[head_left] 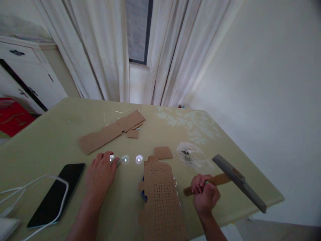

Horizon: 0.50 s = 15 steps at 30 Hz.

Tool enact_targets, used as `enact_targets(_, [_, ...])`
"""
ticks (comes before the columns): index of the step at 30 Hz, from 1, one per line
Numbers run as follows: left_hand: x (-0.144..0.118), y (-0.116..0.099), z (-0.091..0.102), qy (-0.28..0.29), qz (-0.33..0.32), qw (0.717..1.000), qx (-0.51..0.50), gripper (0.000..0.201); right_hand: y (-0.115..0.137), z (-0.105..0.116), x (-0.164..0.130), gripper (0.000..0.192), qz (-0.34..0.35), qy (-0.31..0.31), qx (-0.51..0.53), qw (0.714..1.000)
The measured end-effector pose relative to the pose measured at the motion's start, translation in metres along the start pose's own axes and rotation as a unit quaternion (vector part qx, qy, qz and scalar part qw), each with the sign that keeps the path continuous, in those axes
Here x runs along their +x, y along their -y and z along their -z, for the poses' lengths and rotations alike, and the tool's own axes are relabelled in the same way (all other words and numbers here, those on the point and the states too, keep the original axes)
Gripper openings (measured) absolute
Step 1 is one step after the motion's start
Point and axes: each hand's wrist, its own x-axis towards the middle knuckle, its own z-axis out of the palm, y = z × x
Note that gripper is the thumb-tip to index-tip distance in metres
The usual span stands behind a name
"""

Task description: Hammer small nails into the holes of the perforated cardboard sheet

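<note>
My right hand (pixel 206 194) is wrapped around the wooden handle of a hammer (pixel 225 178). Its long grey metal head slants down to the right above the table. My left hand (pixel 102 170) is low over the table, with thumb and fingers pinched at a few thin metal nails (pixel 120 163); their exact number is unclear. Between my hands lies a cardboard piece (pixel 163 197) punched with rows of small holes, its near end cut off by the frame. Something blue shows under its left edge. Beyond it are a small cardboard square (pixel 163 153) and a clear plastic bag (pixel 194 155) holding small dark pieces.
A long cardboard strip (pixel 107 134) with smaller scraps lies farther back on the table (pixel 75 117). A black tablet (pixel 57 194) and a white cable (pixel 66 194) are at the left. Bright round reflections show near my left hand. Curtains (pixel 105 50) hang behind the table.
</note>
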Motion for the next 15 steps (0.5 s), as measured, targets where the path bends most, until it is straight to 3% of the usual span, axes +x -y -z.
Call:
enact_targets(3, [0.001, 0.011, 0.0, 0.08, 0.017, 0.996, 0.035, 0.043, -0.006, -0.004, 0.004, 0.049, 0.024, -0.01, 0.012, 1.0])
enact_targets(7, [0.004, 0.015, 0.003, 0.14, 0.036, 0.989, 0.033, 0.037, -0.011, -0.008, 0.006, 0.046, 0.032, -0.015, 0.022, 0.999])
enact_targets(15, [0.005, 0.017, -0.006, 0.135, 0.018, 0.991, 0.017, 0.035, -0.01, -0.007, 0.011, 0.044, 0.021, -0.016, 0.052, 0.998])
